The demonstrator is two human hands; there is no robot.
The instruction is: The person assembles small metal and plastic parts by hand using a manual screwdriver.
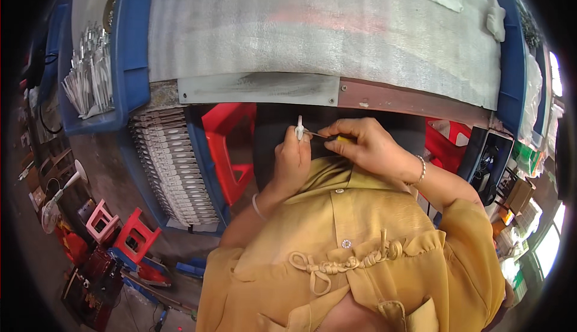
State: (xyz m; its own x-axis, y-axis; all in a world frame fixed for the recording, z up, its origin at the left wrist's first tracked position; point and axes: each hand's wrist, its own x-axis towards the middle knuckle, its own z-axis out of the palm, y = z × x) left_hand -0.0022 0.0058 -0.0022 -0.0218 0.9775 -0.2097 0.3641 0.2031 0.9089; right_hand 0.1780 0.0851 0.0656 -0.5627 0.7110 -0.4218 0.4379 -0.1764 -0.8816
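Both my hands work close together: my left hand (pixel 293 159) pinches a small white part (pixel 299 129), my right hand (pixel 365 145) grips a yellow-handled screwdriver (pixel 327 136) touching it.

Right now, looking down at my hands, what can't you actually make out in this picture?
- Small white part in the left hand: too small to tell its kind; the fingers cover its lower end.
- Thin tool in the right hand: only its metal tip and a bit of yellow handle show; the hand hides the rest.
- Stacked pale parts in the blue bin: too small and blurred near the rim to identify.
- Lap area: hidden by the yellow shirt.
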